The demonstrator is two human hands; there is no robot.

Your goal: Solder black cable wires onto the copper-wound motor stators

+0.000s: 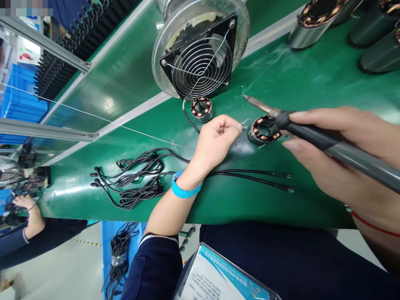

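In my right hand is a soldering iron, its bare metal tip pointing left above the bench, apart from the work. My left hand is closed in a pinch on thin wire ends, which stick out past the fingertips. Just right of them sits a stator with copper windings, partly hidden behind the iron. A second stator stands behind my left hand, by the fan. Whether the fingers also hold the fine pale strand coming from the upper left is hidden.
A fan with a wire guard stands at the back of the green bench. Coiled black cables lie left; stripped cable ends lie nearer me. Larger stators stand back right. A co-worker's hand is far left.
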